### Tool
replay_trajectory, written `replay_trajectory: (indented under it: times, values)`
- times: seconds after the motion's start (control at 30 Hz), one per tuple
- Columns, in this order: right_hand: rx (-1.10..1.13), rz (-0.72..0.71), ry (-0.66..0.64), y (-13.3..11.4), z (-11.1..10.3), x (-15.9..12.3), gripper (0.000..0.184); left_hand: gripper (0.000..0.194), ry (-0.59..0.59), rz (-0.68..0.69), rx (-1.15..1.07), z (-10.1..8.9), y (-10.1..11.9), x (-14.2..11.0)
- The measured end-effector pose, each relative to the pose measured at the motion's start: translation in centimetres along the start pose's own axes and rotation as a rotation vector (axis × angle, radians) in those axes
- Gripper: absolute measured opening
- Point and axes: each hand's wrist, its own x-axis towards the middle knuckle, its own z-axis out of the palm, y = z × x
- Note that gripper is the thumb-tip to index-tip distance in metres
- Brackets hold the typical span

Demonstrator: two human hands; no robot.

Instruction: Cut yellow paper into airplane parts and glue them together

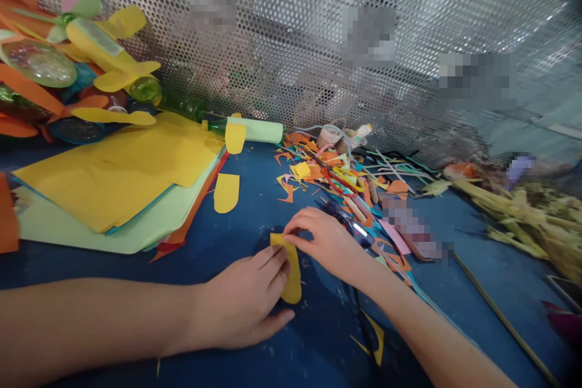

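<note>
A rounded strip of yellow paper (292, 279) lies on the blue table in front of me. My left hand (250, 297) rests on its left side, fingers flat over the upper part and thumb stretched out apart. At the strip's upper end, my right hand (318, 236) has thumb and forefinger pinched at the edge. Two shorter yellow paper pieces appear farther off: one cut piece (226, 193) lies on the table, and a yellow tab (235, 137) is at a green bottle (217, 126) wrapped in pale green paper.
Coloured paper sheets (122, 176) are stacked at left, below paper-trimmed bottles (109, 60). Scraps with red-handled scissors (339, 182), a glue gun (352, 224) and a phone-like object (411, 230) lie right. Dried husks (522, 206) and a thin stick (495, 309) lie farther right. Perforated metal (291, 42) stands behind.
</note>
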Motion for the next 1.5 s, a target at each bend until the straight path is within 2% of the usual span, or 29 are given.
replay_trajectory:
  times: [0.4,0.6,0.8,1.17,1.5]
  values:
    - [-0.037,0.02,-0.031,-0.4,-0.2,0.1,0.008,0.054,-0.018,0.008,0.03,0.1,0.0,0.0]
    - [-0.08,-0.063,-0.02,-0.1,0.5,0.0,0.009,0.055,-0.003,0.013,0.04,0.3,0.0,0.0]
    - [-0.115,-0.081,-0.018,0.2,0.9,0.0,0.011,0.056,-0.016,0.013,0.051,0.5,0.0,0.0]
    - [-0.144,-0.083,-0.038,-0.2,0.7,0.1,0.009,0.054,0.042,0.018,0.069,0.7,0.0,-0.2]
    - [-0.14,-0.09,-0.049,0.0,0.9,0.0,0.012,0.053,0.042,0.03,0.072,0.6,-0.1,0.1]
